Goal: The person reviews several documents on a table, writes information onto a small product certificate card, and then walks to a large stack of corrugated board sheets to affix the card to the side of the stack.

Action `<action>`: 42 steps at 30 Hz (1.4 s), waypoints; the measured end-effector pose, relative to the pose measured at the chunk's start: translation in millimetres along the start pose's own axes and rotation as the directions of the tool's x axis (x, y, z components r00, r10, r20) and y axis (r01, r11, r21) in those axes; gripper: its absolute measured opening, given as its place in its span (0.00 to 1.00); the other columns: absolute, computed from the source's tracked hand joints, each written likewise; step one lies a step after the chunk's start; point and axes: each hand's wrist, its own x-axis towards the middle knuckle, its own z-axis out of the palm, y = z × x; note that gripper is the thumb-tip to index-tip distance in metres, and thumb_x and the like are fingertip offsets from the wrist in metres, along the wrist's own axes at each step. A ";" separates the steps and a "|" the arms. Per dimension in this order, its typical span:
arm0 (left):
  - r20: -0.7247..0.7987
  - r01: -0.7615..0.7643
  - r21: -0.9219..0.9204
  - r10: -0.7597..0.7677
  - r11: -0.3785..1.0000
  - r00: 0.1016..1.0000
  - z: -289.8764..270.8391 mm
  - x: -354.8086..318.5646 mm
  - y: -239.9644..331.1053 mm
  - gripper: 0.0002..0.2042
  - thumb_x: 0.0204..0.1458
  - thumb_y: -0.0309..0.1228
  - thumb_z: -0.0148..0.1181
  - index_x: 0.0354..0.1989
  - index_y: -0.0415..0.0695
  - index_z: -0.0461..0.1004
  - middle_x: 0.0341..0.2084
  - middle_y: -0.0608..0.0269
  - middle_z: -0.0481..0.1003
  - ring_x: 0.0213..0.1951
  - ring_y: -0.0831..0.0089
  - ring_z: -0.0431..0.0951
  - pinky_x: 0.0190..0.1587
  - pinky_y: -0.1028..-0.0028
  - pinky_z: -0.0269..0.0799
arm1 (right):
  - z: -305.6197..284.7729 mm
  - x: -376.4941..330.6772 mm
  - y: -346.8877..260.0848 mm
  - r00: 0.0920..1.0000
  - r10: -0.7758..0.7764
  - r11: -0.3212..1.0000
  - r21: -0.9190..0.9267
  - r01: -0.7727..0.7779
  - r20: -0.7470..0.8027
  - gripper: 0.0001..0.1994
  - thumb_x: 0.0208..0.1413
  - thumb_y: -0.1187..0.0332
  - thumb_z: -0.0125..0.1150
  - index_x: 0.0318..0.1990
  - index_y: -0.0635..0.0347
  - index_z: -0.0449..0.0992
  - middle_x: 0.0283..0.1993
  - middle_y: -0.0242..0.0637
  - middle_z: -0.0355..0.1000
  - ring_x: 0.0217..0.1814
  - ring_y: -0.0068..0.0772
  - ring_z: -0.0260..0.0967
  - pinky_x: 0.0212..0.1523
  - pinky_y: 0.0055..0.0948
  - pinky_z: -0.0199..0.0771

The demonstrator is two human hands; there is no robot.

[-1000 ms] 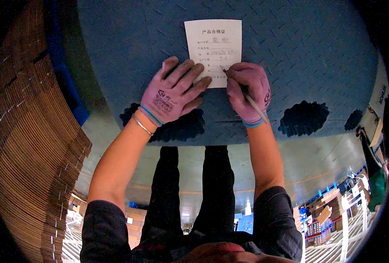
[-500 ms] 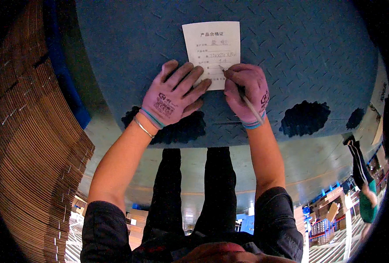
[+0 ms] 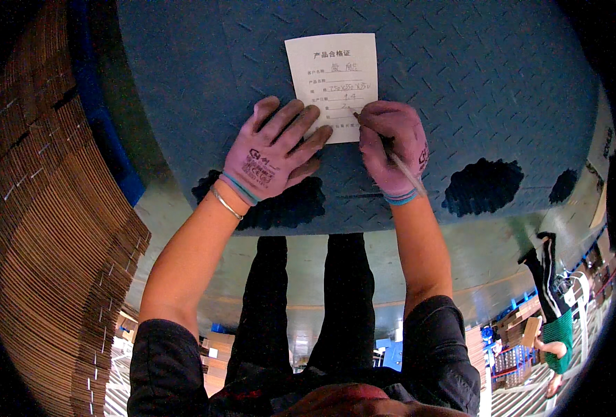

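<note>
A white paper form [image 3: 353, 83] with printed lines and handwriting lies on the dark blue surface in front of me. My left hand [image 3: 273, 149], in a purple glove with darker fingers, rests flat with its fingers apart. Its fingertips press on the form's lower left part. Gloved likewise, my right hand [image 3: 393, 146] grips a slim, pale pen [image 3: 408, 170]. The pen's tip meets the form's lower lines, and its back end slants down toward my wrist.
The blue surface [image 3: 475, 83] has a raised tread pattern and dark worn patches [image 3: 485, 187] along its near edge. Stacked cardboard sheets [image 3: 51, 264] rise at the left. A person in a green top [image 3: 558, 340] is at the lower right, near shelves with boxes.
Fresh handwriting has appeared on a lower line of the form. My right hand has shifted slightly with the pen, and the form slightly left. The other person has moved left and nearer.
</note>
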 end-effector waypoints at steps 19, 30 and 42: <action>-0.012 0.007 -0.016 -0.007 1.000 1.000 -2.4 -1.1 0.6 0.29 0.46 0.47 0.63 0.59 0.56 0.71 0.60 0.58 0.66 0.62 0.56 0.64 0.63 0.47 0.57 | 0.6 4.1 -4.0 0.999 -0.031 0.997 -0.065 0.032 0.011 0.14 0.40 0.79 0.66 0.38 0.58 0.76 0.38 0.39 0.76 0.43 0.46 0.74 0.43 0.40 0.73; 0.003 0.008 0.001 -0.008 1.000 1.000 -1.7 -1.6 2.6 0.28 0.48 0.48 0.62 0.59 0.57 0.71 0.60 0.58 0.66 0.61 0.56 0.64 0.64 0.48 0.56 | 1.6 -2.1 -3.1 1.000 -0.004 0.997 -0.073 0.002 -0.025 0.15 0.41 0.80 0.64 0.39 0.57 0.76 0.39 0.39 0.77 0.44 0.47 0.73 0.45 0.41 0.73; -0.008 0.009 0.001 -0.009 1.000 1.000 -3.3 2.8 0.0 0.28 0.46 0.48 0.62 0.58 0.56 0.72 0.59 0.58 0.67 0.60 0.56 0.66 0.63 0.48 0.57 | -3.3 1.7 -0.6 1.000 0.023 1.000 -0.005 -0.023 0.006 0.13 0.42 0.79 0.63 0.38 0.57 0.74 0.39 0.39 0.76 0.41 0.45 0.74 0.44 0.40 0.72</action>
